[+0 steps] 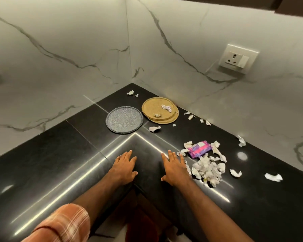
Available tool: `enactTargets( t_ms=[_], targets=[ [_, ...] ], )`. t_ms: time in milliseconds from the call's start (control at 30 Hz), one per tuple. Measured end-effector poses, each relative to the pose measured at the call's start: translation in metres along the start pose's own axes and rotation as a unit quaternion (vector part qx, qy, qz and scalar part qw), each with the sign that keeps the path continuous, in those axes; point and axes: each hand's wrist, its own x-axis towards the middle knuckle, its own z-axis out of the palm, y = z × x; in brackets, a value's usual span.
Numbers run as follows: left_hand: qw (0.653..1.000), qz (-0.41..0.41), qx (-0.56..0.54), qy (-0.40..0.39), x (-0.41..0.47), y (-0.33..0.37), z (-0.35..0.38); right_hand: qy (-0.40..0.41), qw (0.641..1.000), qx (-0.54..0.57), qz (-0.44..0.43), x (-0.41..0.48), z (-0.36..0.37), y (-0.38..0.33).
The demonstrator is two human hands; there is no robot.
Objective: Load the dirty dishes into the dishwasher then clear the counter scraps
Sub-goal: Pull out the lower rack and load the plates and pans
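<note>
Both grips are wide and hold nothing. The left grip (125,165) and the right grip (176,167) lie palm down with fingers straight and spread, one on each side of the inner front corner of the black stone table (51,163), apart from each other. Whether the palms press on the stone or hang just above it cannot be told.

Just beside the right grip's outer fingers lies a heap of crumpled paper scraps (207,170). A purple-and-pink packet (198,149) lies at the heap's far side, with scraps around it. Loose scraps (241,141) trail along the table's right back edge, and a few more lie near the right end.

Toward the far corner, where the two marble walls meet, a grey textured plate (124,119) lies flat. Just beside it, on the right, is a stack of round tan plates (153,106) with two scraps on top. A single scrap (154,128) lies at the near side of the plates, and two small ones (130,92) sit close to the far corner.

A white wall socket (238,58) is set in the right wall. A plaid sleeve (63,222) covers the left upper arm.
</note>
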Motion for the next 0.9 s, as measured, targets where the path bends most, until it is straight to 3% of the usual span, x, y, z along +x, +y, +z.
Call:
enactTargets(
  t_ms=[133, 333, 600, 900],
  targets=[
    [0.999, -0.041, 0.022, 0.015, 0.034, -0.006, -0.016, -0.06, 0.996, -0.071, -0.012, 0.043, -0.015, 0.013],
    [0.997, -0.079, 0.027, 0.001, 0.077, -0.006, -0.028, -0.139, 0.988, -0.064, -0.03, 0.07, -0.015, 0.028],
    [0.988, -0.147, -0.032, -0.022, 0.143, -0.011, -0.044, -0.133, 0.988, -0.059, -0.047, 0.07, -0.007, 0.032],
    [0.985, -0.148, 0.083, 0.02, 0.16, 0.009, -0.055, -0.128, 0.989, -0.056, -0.053, 0.065, -0.015, 0.032]
  ],
)
